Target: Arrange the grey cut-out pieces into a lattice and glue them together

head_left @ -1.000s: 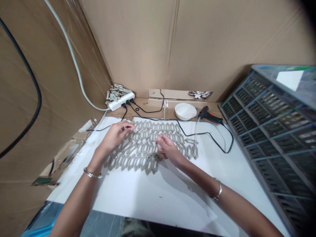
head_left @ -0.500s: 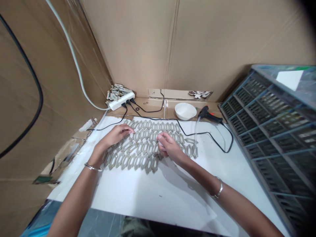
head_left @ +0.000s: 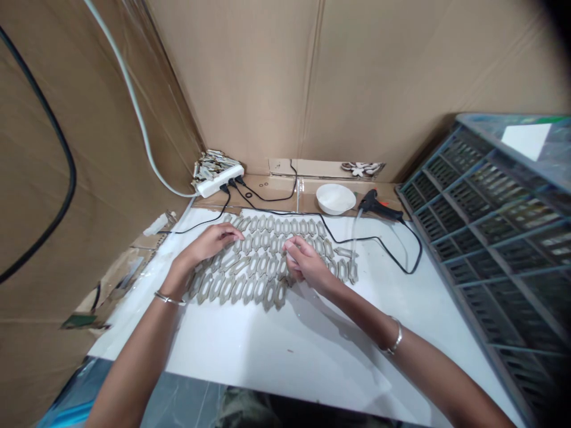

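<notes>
Elongated hexagonal tiles (head_left: 238, 290) lie in a tight interlocking patch on a white sheet (head_left: 267, 351), directly under both hands. The left hand (head_left: 209, 245) rests on the patch's upper edge, fingers loosely together; the right hand (head_left: 303, 264) curls, its fingertips (head_left: 289, 245) pinched together, though what they hold, if anything, cannot be told. Beyond lie a white bowl (head_left: 334, 199), a hot glue gun (head_left: 377, 207) and a power strip (head_left: 218, 184).

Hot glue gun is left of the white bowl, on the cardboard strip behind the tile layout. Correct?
Not quite: in the head view, the hot glue gun is right of the white bowl, not left. It is on the cardboard strip behind the grey tile layout, as you said.
</notes>
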{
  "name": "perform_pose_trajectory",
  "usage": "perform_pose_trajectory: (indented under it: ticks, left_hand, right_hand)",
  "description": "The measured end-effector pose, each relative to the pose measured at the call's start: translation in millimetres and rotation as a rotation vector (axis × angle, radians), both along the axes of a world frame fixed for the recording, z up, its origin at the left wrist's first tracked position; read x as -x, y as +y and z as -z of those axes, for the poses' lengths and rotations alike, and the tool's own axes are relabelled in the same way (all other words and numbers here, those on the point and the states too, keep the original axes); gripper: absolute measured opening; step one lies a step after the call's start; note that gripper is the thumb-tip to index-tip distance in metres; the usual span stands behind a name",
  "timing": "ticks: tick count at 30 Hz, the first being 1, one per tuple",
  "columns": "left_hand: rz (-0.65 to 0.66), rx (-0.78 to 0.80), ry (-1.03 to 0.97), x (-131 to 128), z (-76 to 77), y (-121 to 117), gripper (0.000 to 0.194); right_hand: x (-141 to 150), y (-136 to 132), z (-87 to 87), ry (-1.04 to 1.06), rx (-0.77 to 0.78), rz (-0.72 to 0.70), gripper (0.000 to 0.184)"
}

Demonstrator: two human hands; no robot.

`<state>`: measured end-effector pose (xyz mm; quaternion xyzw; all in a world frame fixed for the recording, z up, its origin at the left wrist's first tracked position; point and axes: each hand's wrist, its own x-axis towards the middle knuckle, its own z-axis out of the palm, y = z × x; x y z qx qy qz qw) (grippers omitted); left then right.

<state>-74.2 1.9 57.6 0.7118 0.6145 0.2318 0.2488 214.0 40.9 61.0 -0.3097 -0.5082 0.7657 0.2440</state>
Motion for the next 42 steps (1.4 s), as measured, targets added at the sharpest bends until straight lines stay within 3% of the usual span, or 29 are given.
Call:
perform_pose_trajectory:
  ticks: [15,20,26,31,34,42]
  left_hand:
    - [-0.028,-0.042,0.07,0,10.5,1,0.027]
    - [-0.042,-0.045,0.079,-4,1.8,-1,0.026]
    - [-0.121,-0.266,-0.021,-35,-20.8,-6,0.024]
    - [0.044,-0.239,-0.076,-74,-26.0,-13,0.022]
    - [0.086,-0.203,-0.106,-89,-26.9,-17,0.022]
    - [-0.001,-0.064,-0.234,-105,-27.6,-21,0.026]
  right_hand:
    - [-1,1,0.5,-0.004,-0.009,0.002,0.03]
    - [-2,0,-2.5,0.0,0.0,0.006,0.03]
    - [-1,1,-6.0,0.073,0.121,0.004,0.028]
    - [-2,5,-10.0,0.14,0.334,0.004,0.015]
    - [-4,7,-11.5,0.164,0.432,-0.031,0.024]
    - [-1,-1,-6.7,0.114,0.226,-0.1,0.033]
